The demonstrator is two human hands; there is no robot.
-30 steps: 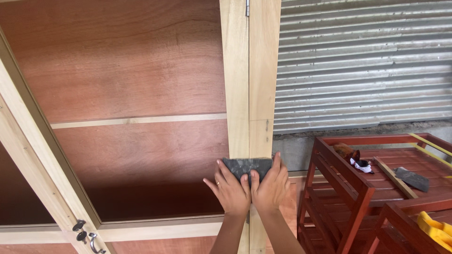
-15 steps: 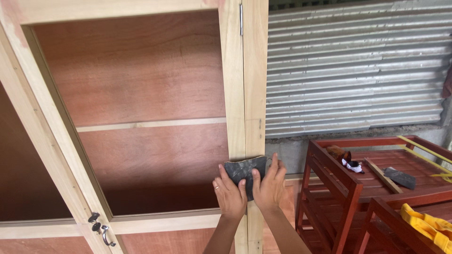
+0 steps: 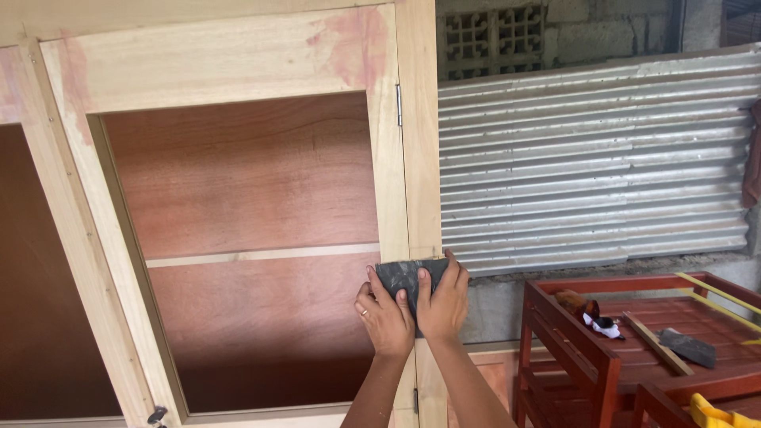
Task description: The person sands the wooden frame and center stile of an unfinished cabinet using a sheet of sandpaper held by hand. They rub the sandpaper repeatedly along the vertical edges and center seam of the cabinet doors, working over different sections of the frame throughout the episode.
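Both hands press a dark grey sheet of sandpaper [image 3: 400,274] flat against the pale wooden upright [image 3: 404,182] of a cabinet frame. My left hand [image 3: 384,314] covers the sheet's lower left part, a ring on one finger. My right hand [image 3: 443,303] sits beside it on the right, fingers spread over the sheet and the frame's edge. The frame surrounds reddish-brown plywood panels [image 3: 246,178] split by a thin pale rail [image 3: 261,254].
A corrugated metal wall [image 3: 594,158] stands to the right, under a block wall with a vent grille [image 3: 491,36]. Red wooden furniture [image 3: 571,349] at lower right carries a dark brush-like tool [image 3: 688,347], wood strips and a yellow object [image 3: 717,412]. A latch [image 3: 156,415] hangs at bottom left.
The view has tilted upward, showing the frame's top rail and the block wall. Both hands with the sandpaper stay on the upright, having slid slightly up along it.
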